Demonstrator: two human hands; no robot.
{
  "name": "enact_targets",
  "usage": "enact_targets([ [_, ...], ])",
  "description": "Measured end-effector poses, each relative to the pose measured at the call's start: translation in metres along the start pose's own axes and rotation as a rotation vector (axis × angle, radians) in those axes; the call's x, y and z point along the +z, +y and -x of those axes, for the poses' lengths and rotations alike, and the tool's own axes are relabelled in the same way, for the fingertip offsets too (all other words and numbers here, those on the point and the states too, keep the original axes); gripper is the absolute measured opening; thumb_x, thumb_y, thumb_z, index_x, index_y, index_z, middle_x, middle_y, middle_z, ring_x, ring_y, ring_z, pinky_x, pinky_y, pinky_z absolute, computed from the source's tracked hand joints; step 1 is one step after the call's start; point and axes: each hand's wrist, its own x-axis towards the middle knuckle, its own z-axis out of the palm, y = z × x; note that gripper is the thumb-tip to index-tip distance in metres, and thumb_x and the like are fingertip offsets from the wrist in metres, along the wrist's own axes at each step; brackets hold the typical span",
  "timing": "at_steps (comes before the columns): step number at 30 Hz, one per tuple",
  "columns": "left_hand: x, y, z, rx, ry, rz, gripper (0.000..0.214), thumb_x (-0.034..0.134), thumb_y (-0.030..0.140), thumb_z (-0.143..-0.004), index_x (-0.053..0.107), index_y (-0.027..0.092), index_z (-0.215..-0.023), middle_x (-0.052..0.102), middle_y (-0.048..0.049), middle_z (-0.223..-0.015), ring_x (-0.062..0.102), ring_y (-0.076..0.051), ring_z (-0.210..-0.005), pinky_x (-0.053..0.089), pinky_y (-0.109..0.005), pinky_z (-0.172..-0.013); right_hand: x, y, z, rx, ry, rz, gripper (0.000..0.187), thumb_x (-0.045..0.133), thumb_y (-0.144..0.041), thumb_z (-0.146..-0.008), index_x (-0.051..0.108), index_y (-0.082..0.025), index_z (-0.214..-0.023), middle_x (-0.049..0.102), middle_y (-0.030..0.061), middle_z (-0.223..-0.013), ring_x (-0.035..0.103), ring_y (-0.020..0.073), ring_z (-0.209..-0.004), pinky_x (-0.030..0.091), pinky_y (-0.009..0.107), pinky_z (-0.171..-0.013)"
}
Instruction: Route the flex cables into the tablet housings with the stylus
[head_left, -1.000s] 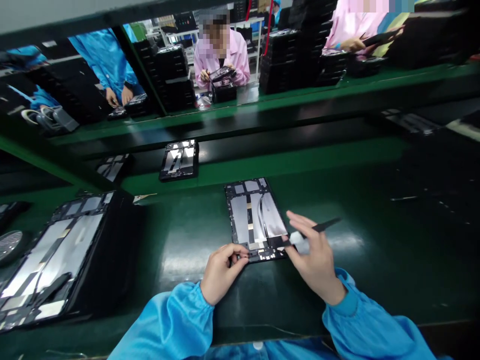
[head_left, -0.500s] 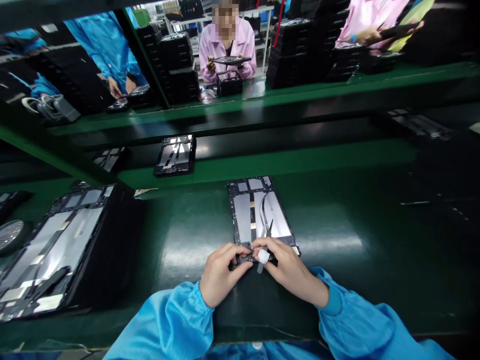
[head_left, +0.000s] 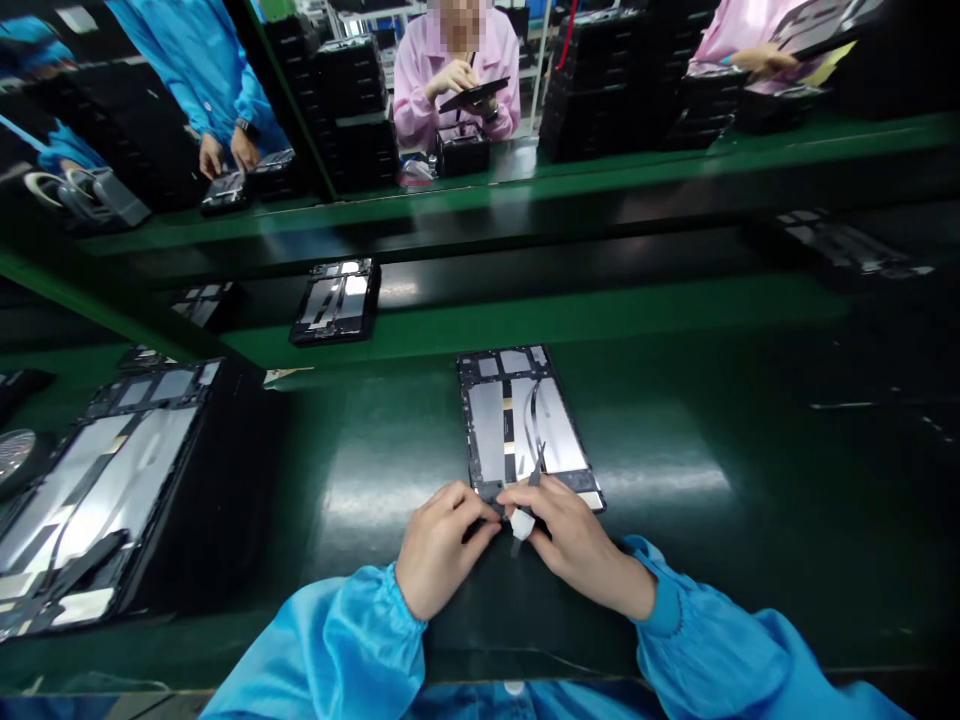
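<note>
An opened tablet housing (head_left: 521,425) lies flat on the green bench, its silver inner panels and thin dark ribbon cables facing up. My left hand (head_left: 442,545) pinches its lower edge, and the fingers hide a small dark part there. My right hand (head_left: 574,535) sits just beside it, shut on black tweezers (head_left: 523,522) wrapped with white tape. Their tips point up over the housing's lower end, close to the ribbon cables. The exact tip contact is hidden.
A larger open tablet housing (head_left: 101,490) rests on a black stack at the left. Another housing (head_left: 336,302) lies on the raised shelf ahead. Stacks of black trays (head_left: 352,110) stand beyond it, with co-workers in blue and pink sleeves handling tablets.
My right hand has moved left from the housing's right side to beside my left hand. The tweezers have swung from pointing right to pointing up over the housing.
</note>
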Motion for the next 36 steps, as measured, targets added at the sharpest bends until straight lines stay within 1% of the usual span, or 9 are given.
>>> enact_targets([
  [5, -0.005, -0.006, 0.016, 0.323, 0.034, -0.398, 0.027, 0.044, 0.016, -0.1, 0.059, 0.018, -0.122, 0.065, -0.0075, -0.109, 0.058, -0.018, -0.086, 0.05, -0.03, -0.071, 0.002, 0.0, 0.0, -0.061, 0.012, 0.052, 0.047, 0.044, 0.007, -0.079, 0.055, -0.023, -0.114, 0.066, 0.0097, -0.102, 0.061, 0.0282, -0.093, 0.055, 0.043, -0.078],
  [8, -0.008, -0.013, 0.02, 0.351, 0.028, -0.395, 0.03, 0.041, 0.015, -0.101, 0.056, 0.019, -0.127, 0.064, -0.0077, -0.116, 0.058, -0.017, -0.092, 0.052, -0.031, -0.078, 0.0, -0.001, 0.0, -0.047, 0.012, 0.051, 0.049, 0.045, 0.006, -0.078, 0.055, -0.024, -0.115, 0.066, 0.0086, -0.102, 0.062, 0.0278, -0.094, 0.055, 0.043, -0.079],
  [14, -0.011, -0.02, 0.018, 0.437, -0.003, -0.46, 0.031, 0.039, 0.015, -0.101, 0.057, 0.02, -0.126, 0.064, -0.0075, -0.115, 0.058, -0.018, -0.091, 0.05, -0.03, -0.072, 0.0, -0.001, 0.002, -0.003, 0.042, 0.015, 0.045, 0.049, 0.003, -0.08, 0.057, -0.025, -0.116, 0.067, 0.0077, -0.099, 0.064, 0.0264, -0.092, 0.057, 0.042, -0.078],
  [19, -0.008, -0.017, 0.016, 0.446, -0.006, -0.496, 0.036, 0.036, 0.014, -0.101, 0.054, 0.023, -0.131, 0.063, -0.007, -0.113, 0.058, -0.018, -0.089, 0.049, -0.03, -0.069, -0.001, -0.001, 0.0, 0.007, 0.072, -0.023, 0.033, 0.051, -0.004, -0.088, 0.061, -0.024, -0.112, 0.07, 0.0072, -0.096, 0.066, 0.0256, -0.087, 0.058, 0.04, -0.075],
  [22, -0.004, -0.014, 0.017, 0.391, -0.007, -0.473, 0.035, 0.036, 0.014, -0.101, 0.054, 0.022, -0.13, 0.062, -0.0084, -0.112, 0.058, -0.018, -0.086, 0.048, -0.03, -0.068, -0.009, -0.001, 0.005, 0.015, 0.137, -0.17, 0.021, 0.052, -0.016, -0.096, 0.063, -0.025, -0.111, 0.071, 0.0047, -0.089, 0.069, 0.0223, -0.079, 0.059, 0.036, -0.071],
  [25, 0.001, -0.012, 0.018, 0.319, 0.003, -0.433, 0.035, 0.038, 0.014, -0.101, 0.054, 0.023, -0.131, 0.06, -0.0091, -0.113, 0.059, -0.018, -0.088, 0.049, -0.031, -0.071, -0.017, -0.001, 0.016, 0.091, 0.176, -0.377, 0.029, 0.045, -0.029, -0.103, 0.06, -0.026, -0.128, 0.064, 0.0013, -0.076, 0.064, 0.0158, -0.06, 0.059, 0.029, -0.057],
  [27, 0.003, -0.011, 0.019, 0.3, 0.008, -0.414, 0.035, 0.039, 0.013, -0.1, 0.054, 0.022, -0.13, 0.06, -0.0094, -0.112, 0.059, -0.019, -0.089, 0.05, -0.031, -0.071, -0.019, -0.002, 0.023, 0.185, 0.153, -0.46, 0.034, 0.042, -0.034, -0.104, 0.058, -0.027, -0.134, 0.062, 0.0015, -0.078, 0.06, 0.0122, -0.052, 0.058, 0.026, -0.049],
  [31, 0.005, -0.011, 0.019, 0.303, 0.022, -0.402, 0.033, 0.04, 0.015, -0.1, 0.056, 0.022, -0.128, 0.06, -0.0097, -0.112, 0.059, -0.019, -0.089, 0.051, -0.031, -0.072, -0.015, -0.006, 0.027, 0.334, 0.11, -0.504, 0.03, 0.049, -0.037, -0.101, 0.064, -0.023, -0.123, 0.068, 0.0059, -0.091, 0.065, 0.013, -0.057, 0.059, 0.023, -0.045],
  [36, 0.005, -0.011, 0.019, 0.297, 0.04, -0.391, 0.032, 0.04, 0.014, -0.1, 0.057, 0.021, -0.126, 0.061, -0.009, -0.11, 0.059, -0.018, -0.089, 0.051, -0.031, -0.072, -0.012, -0.007, 0.027, 0.335, 0.079, -0.496, 0.022, 0.056, -0.035, -0.097, 0.069, -0.022, -0.109, 0.071, 0.0049, -0.083, 0.066, 0.0137, -0.055, 0.059, 0.023, -0.047],
])
